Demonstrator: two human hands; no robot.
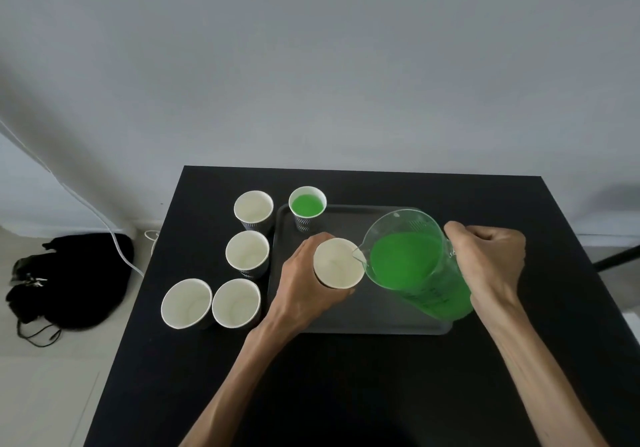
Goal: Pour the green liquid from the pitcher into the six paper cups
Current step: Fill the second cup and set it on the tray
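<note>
My right hand (488,266) grips the handle of a clear pitcher (415,263) holding green liquid, tilted left with its spout over the rim of an empty paper cup (337,263). My left hand (304,280) is wrapped around that cup above the dark tray (381,325). No liquid shows in the held cup. One cup (307,206) with green liquid stands at the tray's far left corner. Several empty cups stand left of the tray: one (253,208) at the back, one (247,251) in the middle, and two at the front (236,303) (186,303).
The black table (346,377) stands against a grey wall. On the floor to the left lie a black bag (72,280) and a white cable (114,239). The table's left edge runs close to the front cups.
</note>
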